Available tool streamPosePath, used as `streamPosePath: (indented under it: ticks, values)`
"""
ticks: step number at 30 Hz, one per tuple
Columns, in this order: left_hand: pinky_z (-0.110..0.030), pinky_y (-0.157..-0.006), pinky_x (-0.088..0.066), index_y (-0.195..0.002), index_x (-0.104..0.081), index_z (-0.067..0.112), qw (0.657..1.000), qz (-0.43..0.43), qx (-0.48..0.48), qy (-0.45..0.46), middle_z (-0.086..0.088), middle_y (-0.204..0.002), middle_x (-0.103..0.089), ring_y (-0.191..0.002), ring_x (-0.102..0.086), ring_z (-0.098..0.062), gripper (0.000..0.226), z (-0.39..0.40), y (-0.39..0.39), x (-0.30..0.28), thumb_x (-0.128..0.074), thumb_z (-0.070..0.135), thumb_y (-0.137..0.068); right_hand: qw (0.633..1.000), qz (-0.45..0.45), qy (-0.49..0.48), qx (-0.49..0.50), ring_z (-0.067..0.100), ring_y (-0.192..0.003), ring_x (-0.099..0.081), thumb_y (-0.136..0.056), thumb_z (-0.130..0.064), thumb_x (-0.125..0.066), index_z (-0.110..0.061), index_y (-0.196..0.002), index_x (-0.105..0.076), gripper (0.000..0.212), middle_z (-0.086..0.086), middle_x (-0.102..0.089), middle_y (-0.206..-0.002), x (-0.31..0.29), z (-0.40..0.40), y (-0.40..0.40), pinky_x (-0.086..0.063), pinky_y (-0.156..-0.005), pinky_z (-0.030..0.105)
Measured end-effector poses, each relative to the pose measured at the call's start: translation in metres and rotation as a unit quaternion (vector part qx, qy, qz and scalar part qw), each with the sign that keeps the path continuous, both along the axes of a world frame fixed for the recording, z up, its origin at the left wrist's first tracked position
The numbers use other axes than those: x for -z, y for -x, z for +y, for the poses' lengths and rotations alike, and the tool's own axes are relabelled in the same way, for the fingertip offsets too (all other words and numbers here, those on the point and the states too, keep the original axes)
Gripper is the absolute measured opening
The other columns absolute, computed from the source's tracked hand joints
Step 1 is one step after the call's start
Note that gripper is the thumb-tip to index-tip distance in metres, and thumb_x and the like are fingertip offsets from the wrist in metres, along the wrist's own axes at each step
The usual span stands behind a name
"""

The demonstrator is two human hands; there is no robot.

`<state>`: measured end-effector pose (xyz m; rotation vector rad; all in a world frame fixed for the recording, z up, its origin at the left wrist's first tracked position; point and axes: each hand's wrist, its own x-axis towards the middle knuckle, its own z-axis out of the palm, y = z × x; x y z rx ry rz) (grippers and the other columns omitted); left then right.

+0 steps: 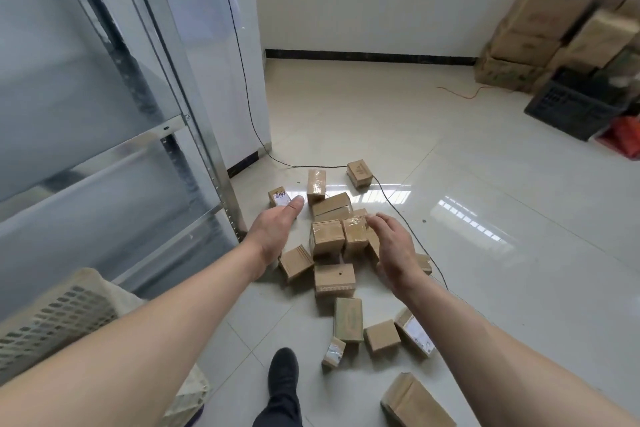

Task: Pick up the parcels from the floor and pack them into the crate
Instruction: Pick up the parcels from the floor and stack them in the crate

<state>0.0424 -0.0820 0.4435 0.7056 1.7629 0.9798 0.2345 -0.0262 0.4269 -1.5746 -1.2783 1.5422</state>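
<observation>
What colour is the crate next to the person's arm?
The crate is beige, seen in the head view.

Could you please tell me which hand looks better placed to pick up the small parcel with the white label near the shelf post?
Left. The left hand reaches open toward the white-labelled parcel, nearly touching; the right hand hovers over the taped parcel instead.
</observation>
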Motion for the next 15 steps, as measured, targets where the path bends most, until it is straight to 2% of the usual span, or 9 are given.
streamPosePath:
  ticks: [2, 4, 5, 7, 10, 12, 15]
  values:
    - [-0.039, -0.093, -0.040, -0.111, -0.059, 0.021, 1.000, -0.012, 0.007, -0.003, 0.008, -0.099, -0.055, -0.105, -0.047, -0.020, 0.040, 0.022, 0.004, 0.005, -0.041, 0.055, -0.098, 1.000, -0.017, -0.010, 0.008, 0.007, -0.102, -0.057, -0.100, -0.038, -0.057, -0.016, -0.128, -0.062, 0.036, -0.006, -0.063, -0.110, 0.006, 0.023, -0.001, -0.049, -0.080, 0.030]
    - [-0.042, -0.099, -0.041, -0.120, -0.060, 0.020, 1.000, -0.008, 0.024, 0.005, 0.008, -0.102, -0.055, -0.110, -0.048, -0.021, 0.048, 0.042, 0.011, 0.011, -0.040, 0.058, -0.098, 1.000, -0.028, -0.004, 0.010, 0.001, -0.095, -0.051, -0.103, -0.037, -0.054, -0.016, -0.131, -0.060, 0.035, -0.005, -0.061, -0.113, 0.014, 0.046, 0.001, -0.040, -0.069, 0.026]
    - [-0.045, -0.103, -0.040, -0.124, -0.060, 0.020, 0.999, -0.002, 0.030, 0.010, 0.007, -0.107, -0.056, -0.113, -0.048, -0.023, 0.053, 0.052, 0.015, 0.015, -0.039, 0.061, -0.097, 0.999, -0.035, -0.003, 0.013, 0.004, -0.097, -0.052, -0.103, -0.038, -0.054, -0.016, -0.132, -0.060, 0.038, -0.004, -0.061, -0.116, 0.017, 0.056, 0.004, -0.040, -0.070, 0.029]
    - [-0.051, -0.107, -0.038, -0.130, -0.059, 0.019, 0.999, 0.009, 0.040, 0.025, 0.004, -0.117, -0.056, -0.118, -0.048, -0.025, 0.060, 0.071, 0.026, 0.022, -0.039, 0.063, -0.096, 0.999, -0.040, -0.002, 0.029, 0.015, -0.110, -0.055, -0.102, -0.041, -0.055, -0.016, -0.135, -0.059, 0.041, -0.006, -0.061, -0.117, 0.023, 0.075, 0.014, -0.043, -0.082, 0.035]
    - [-0.048, -0.108, -0.038, -0.135, -0.056, 0.014, 0.998, 0.014, 0.045, 0.035, 0.001, -0.122, -0.054, -0.116, -0.046, -0.023, 0.063, 0.098, 0.041, 0.030, -0.041, 0.061, -0.096, 0.999, -0.029, 0.006, 0.042, 0.018, -0.119, -0.051, -0.098, -0.045, -0.058, -0.016, -0.140, -0.057, 0.050, -0.002, -0.059, -0.129, 0.027, 0.097, 0.028, -0.045, -0.100, 0.045]
    - [-0.046, -0.105, -0.039, -0.132, -0.057, 0.013, 0.998, 0.008, 0.043, 0.039, -0.002, -0.122, -0.055, -0.111, -0.047, -0.022, 0.061, 0.112, 0.049, 0.034, -0.041, 0.059, -0.097, 0.999, -0.026, 0.013, 0.046, 0.014, -0.111, -0.054, -0.094, -0.048, -0.059, -0.017, -0.138, -0.058, 0.053, -0.001, -0.060, -0.129, 0.033, 0.108, 0.033, -0.045, -0.096, 0.042]
    - [-0.046, -0.104, -0.040, -0.130, -0.058, 0.012, 0.998, -0.001, 0.042, 0.042, -0.002, -0.118, -0.056, -0.109, -0.047, -0.022, 0.058, 0.129, 0.056, 0.039, -0.041, 0.057, -0.098, 0.998, -0.036, 0.023, 0.052, 0.008, -0.103, -0.053, -0.100, -0.043, -0.056, -0.018, -0.134, -0.060, 0.042, -0.004, -0.062, -0.122, 0.040, 0.120, 0.037, -0.042, -0.091, 0.039]
